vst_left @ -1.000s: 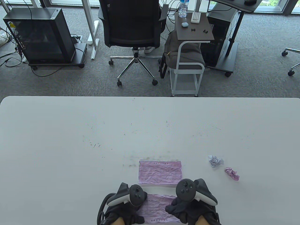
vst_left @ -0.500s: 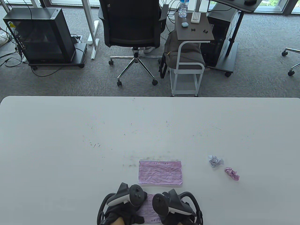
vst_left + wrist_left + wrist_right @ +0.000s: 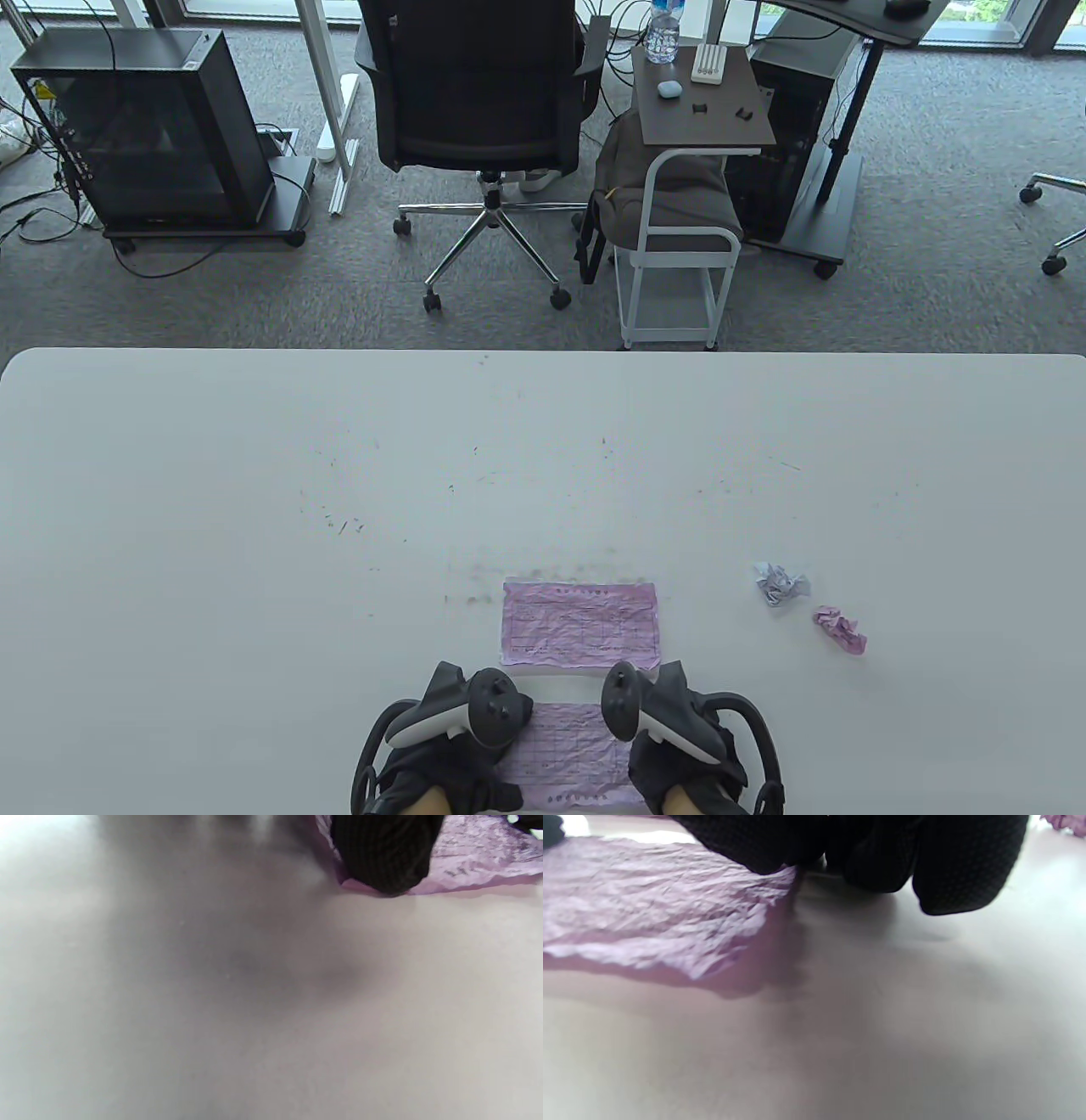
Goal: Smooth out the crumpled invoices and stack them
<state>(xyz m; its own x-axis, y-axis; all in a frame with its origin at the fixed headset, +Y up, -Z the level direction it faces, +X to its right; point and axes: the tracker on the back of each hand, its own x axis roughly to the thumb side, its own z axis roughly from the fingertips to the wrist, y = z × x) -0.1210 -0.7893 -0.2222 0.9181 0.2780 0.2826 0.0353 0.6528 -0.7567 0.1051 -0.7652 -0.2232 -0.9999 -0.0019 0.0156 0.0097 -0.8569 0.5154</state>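
A wrinkled pink invoice (image 3: pixel 564 751) lies at the table's front edge between my hands. My left hand (image 3: pixel 458 747) rests on its left end; in the left wrist view a gloved fingertip (image 3: pixel 384 853) presses the paper's edge (image 3: pixel 475 861). My right hand (image 3: pixel 679 751) rests on its right end; in the right wrist view the fingers (image 3: pixel 963 866) touch down at the edge of the creased sheet (image 3: pixel 649 908). A flattened pink invoice (image 3: pixel 581 624) lies just beyond. A crumpled white ball (image 3: pixel 780 584) and a crumpled pink ball (image 3: pixel 840 630) lie to the right.
The white table (image 3: pixel 339 475) stretches far and to both sides. Beyond its far edge stand an office chair (image 3: pixel 479 93) and a small side table (image 3: pixel 700 102). The pink ball also shows at the right wrist view's top right corner (image 3: pixel 1067 821).
My right hand slid left across the near invoice to its middle, then back to its right end. My left hand stayed on the left end. Other papers did not move.
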